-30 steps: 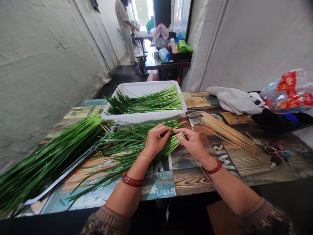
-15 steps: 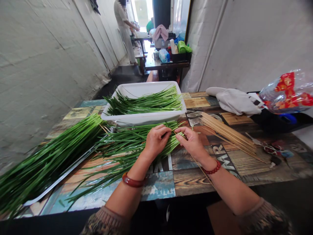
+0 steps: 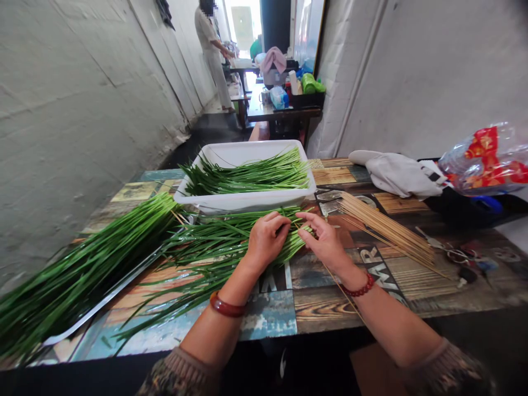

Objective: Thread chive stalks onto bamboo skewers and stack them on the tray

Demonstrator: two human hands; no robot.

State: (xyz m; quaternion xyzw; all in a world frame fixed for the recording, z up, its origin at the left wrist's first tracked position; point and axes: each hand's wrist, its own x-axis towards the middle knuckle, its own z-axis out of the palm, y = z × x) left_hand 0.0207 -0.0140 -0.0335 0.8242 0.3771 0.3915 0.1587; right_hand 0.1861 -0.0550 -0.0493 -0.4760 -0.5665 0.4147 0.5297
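A loose spread of green garlic chives (image 3: pixel 206 242) lies on the table under and beside my hands, pale stem ends to the right. My left hand (image 3: pixel 268 236) is closed over the stems, thumb and fingers pinched; what sits in the pinch is hidden. A thin bamboo skewer (image 3: pixel 344 294) runs from the stem ends, beneath my right palm, toward the table's front edge. My right hand (image 3: pixel 324 239) curls around its upper part, thumb and forefinger slightly apart. To the right lies a stack of bamboo skewers (image 3: pixel 388 231).
Behind the hands stands a white plastic tub (image 3: pixel 247 203) holding more chives. A thick chive bundle (image 3: pixel 94 258) rests on a metal tray (image 3: pixel 107 300) at left. Scissors (image 3: pixel 456 253), a light cloth cap (image 3: pixel 391 170) and a plastic bag (image 3: pixel 487 159) lie at right. A person (image 3: pixel 212 55) stands far back.
The view has shifted slightly. My right forefinger and thumb have opened a little farther from my left fingertips. Both hands remain over the chive stems.
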